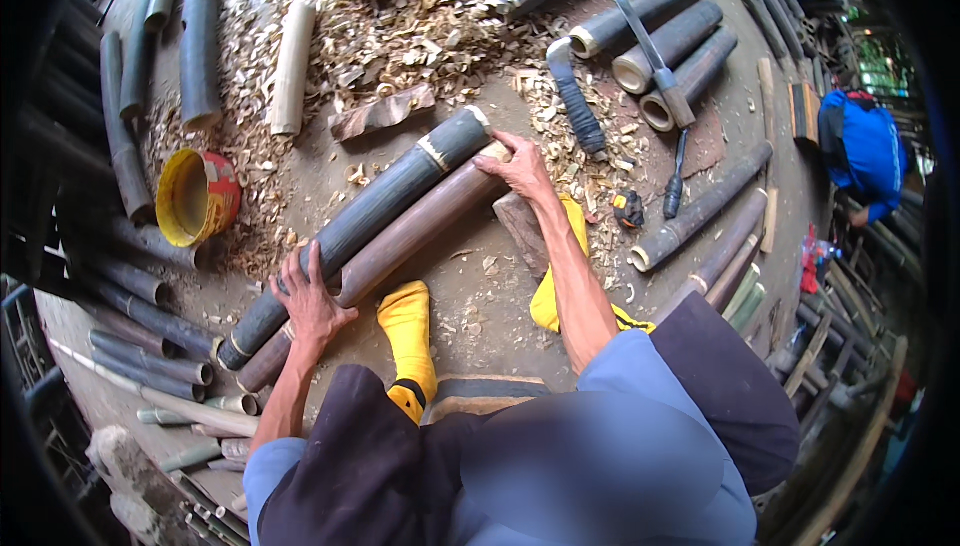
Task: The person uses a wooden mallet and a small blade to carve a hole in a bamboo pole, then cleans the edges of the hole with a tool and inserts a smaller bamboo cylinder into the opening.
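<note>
Two bamboo tubes lie side by side on a slant before me: a dark one (385,191) with a pale ring near its far end, and a brown one (420,231) on its near side. My left hand (312,301) grips across their lower left part, fingers curved over the dark tube. At the far right end, my right hand (522,168) clasps the tip of the brown tube. A wooden block (522,231) is by my right wrist. My feet in yellow socks (406,331) are close to the tubes.
Wood shavings (410,41) cover the floor ahead. A yellow bucket (195,198) stands left. To the right are a hammer (655,66), a tape measure (628,208), a black-handled tool (675,181) and a black-wrapped curved piece (575,96). Bamboo tubes (700,208) lie around. Another person (862,156) crouches far right.
</note>
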Demonstrator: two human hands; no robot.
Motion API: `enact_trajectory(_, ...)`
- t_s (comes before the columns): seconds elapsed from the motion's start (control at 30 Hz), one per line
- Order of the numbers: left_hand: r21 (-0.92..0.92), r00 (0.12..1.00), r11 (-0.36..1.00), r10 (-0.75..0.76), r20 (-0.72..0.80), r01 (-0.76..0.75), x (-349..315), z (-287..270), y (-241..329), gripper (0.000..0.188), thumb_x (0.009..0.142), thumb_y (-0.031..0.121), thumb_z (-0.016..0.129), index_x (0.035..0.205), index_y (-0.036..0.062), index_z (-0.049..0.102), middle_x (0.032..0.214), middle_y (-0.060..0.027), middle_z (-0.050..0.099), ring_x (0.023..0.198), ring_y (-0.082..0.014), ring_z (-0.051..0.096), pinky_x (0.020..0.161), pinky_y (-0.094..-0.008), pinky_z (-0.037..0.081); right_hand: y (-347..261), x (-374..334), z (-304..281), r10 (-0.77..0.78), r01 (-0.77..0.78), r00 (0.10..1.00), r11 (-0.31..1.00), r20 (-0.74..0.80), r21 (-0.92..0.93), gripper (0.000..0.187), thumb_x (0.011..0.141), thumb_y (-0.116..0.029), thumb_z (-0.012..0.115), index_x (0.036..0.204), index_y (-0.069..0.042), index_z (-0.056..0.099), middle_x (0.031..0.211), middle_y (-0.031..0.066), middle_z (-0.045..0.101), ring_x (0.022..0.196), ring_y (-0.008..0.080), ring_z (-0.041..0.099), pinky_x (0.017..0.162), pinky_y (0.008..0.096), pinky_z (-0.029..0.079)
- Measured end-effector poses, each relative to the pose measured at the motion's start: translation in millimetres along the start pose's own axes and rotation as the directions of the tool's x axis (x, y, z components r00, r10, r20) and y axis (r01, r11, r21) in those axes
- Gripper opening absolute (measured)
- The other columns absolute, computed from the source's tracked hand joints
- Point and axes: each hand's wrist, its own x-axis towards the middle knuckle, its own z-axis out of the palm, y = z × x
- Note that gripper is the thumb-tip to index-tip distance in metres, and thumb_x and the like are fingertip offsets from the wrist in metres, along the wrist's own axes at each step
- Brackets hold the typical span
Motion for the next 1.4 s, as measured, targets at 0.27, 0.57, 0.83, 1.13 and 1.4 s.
enact_trajectory(0.27,-0.002,0.998,1.000,0.001,-0.059,-0.001,2,7,11,0.135,0.029,0.032,0.086,0.144,0.0174,0.017,0.141,-0.0144,0.026,0.133,-0.0347,0.023,0.106,-0.0566,0.013,11,-3,-6,-0.132,0.139,0.988,0.986,-0.077,0.093,0.067,0.064,-0.033,0.081,0.120,-0.003,0.060,0.083,0.0114,0.064,0.069,0.0178,0.057,0.071,0.0328,0.048)
enact_trajectory(0.57,-0.057,0.998,0.998,-0.004,-0.067,0.000,9,0,1,0.130,0.029,0.036,0.085,0.142,0.0186,0.024,0.137,-0.0147,0.031,0.131,-0.0353,0.027,0.105,-0.0593,0.016,61,68,-99,-0.259,-0.140,0.893,0.617,-0.368,-0.774,0.055,0.073,-0.038,0.068,0.117,-0.006,0.058,0.096,0.0207,0.063,0.094,0.0359,0.059,0.083,0.0462,0.046)
enact_trajectory(0.83,-0.166,0.987,0.986,-0.025,-0.160,-0.002,-17,6,-22,0.131,0.032,0.040,0.087,0.143,0.0127,0.022,0.135,-0.0131,0.034,0.128,-0.0322,0.031,0.104,-0.0552,0.020,34,77,-109,-0.189,-0.019,0.934,0.822,-0.304,-0.570,0.051,0.079,-0.028,0.064,0.122,-0.003,0.056,0.110,0.0194,0.063,0.099,0.0313,0.061,0.089,0.0405,0.044)
enact_trajectory(1.13,-0.151,0.984,0.986,-0.101,-0.149,0.078,-42,13,-38,0.129,0.037,0.039,0.087,0.144,0.0130,0.019,0.136,-0.0159,0.033,0.130,-0.0353,0.028,0.105,-0.0554,0.019,-63,-26,-18,0.088,-0.073,0.993,0.981,-0.078,0.177,0.022,0.088,-0.016,0.050,0.105,-0.003,0.050,0.061,0.0051,0.049,0.042,0.0142,0.048,0.038,0.0277,0.042)
enact_trajectory(1.4,-0.188,0.967,0.980,0.018,-0.253,-0.067,-15,12,-45,0.124,0.036,0.036,0.086,0.141,0.0140,0.024,0.133,-0.0148,0.036,0.126,-0.0343,0.033,0.103,-0.0539,0.022,-80,-69,29,0.197,-0.158,0.978,0.915,-0.071,0.372,0.012,0.089,-0.016,0.052,0.092,-0.006,0.046,0.060,0.0042,0.047,0.045,0.0147,0.048,0.038,0.0288,0.042)
